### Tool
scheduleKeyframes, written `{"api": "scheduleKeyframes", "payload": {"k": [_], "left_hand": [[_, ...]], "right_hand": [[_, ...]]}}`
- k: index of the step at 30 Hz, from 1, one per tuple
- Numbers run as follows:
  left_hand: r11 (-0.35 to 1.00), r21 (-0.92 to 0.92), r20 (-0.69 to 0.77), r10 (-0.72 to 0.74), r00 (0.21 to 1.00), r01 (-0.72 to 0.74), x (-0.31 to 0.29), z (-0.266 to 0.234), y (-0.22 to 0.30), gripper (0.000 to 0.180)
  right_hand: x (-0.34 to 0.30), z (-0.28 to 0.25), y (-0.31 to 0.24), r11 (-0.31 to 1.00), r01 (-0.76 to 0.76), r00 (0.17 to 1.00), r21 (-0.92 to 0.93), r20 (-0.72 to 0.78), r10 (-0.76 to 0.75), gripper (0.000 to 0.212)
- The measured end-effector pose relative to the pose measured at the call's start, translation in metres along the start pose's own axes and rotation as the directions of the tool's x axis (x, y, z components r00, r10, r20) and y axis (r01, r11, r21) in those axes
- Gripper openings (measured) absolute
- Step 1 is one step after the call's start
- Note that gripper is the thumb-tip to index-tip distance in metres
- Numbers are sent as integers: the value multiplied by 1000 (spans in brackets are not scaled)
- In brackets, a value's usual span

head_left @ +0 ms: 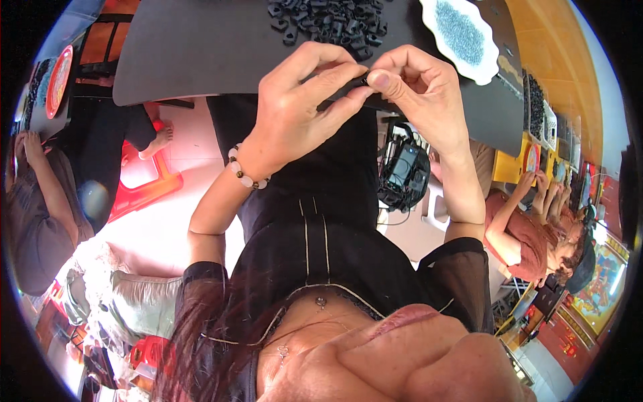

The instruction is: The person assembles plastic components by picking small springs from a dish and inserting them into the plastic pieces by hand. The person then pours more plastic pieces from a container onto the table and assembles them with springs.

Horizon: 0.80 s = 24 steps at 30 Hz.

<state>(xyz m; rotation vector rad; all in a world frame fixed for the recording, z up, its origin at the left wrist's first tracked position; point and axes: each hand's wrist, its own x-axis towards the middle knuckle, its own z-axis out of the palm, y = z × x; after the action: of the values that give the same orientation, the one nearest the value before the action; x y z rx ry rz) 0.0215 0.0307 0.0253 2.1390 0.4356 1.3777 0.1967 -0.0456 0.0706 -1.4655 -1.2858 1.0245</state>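
My left hand and my right hand meet above the table's near edge, fingertips together. Between them is a small black plastic piece, mostly covered by the fingers. The left thumb and fingers pinch it from one side. On the other side the right thumb and forefinger close at its end; whether they hold a second tiny part cannot be seen. Just beyond the hands lies a heap of similar black plastic pieces. To its right, a white scalloped dish holds many small grey-blue parts.
The dark table spans the far side. Below its right part sits a black bag. A red plastic stool stands at left on the floor. Another person works at the left, and several people sit at the right.
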Motion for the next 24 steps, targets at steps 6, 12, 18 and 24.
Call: {"api": "scheduleKeyframes", "payload": {"k": [6,12,18,24], "left_hand": [[990,-85,-105,-122,987,113,-2,-3,-8,21],[960,-171,-75,-239,968,223,-3,-8,-5,13],[932,-225,-75,-306,949,283,-11,-14,-7,11],[921,-224,-63,-339,939,317,-18,-17,-11,8]], "right_hand": [[34,-31,-27,931,18,988,-365,-136,-73,15],[134,-207,-63,560,-62,670,-826,-450,-591,27],[133,-181,-71,674,-42,703,-737,-501,-505,25],[101,-114,-16,805,164,929,-570,-184,-320,25]]}}
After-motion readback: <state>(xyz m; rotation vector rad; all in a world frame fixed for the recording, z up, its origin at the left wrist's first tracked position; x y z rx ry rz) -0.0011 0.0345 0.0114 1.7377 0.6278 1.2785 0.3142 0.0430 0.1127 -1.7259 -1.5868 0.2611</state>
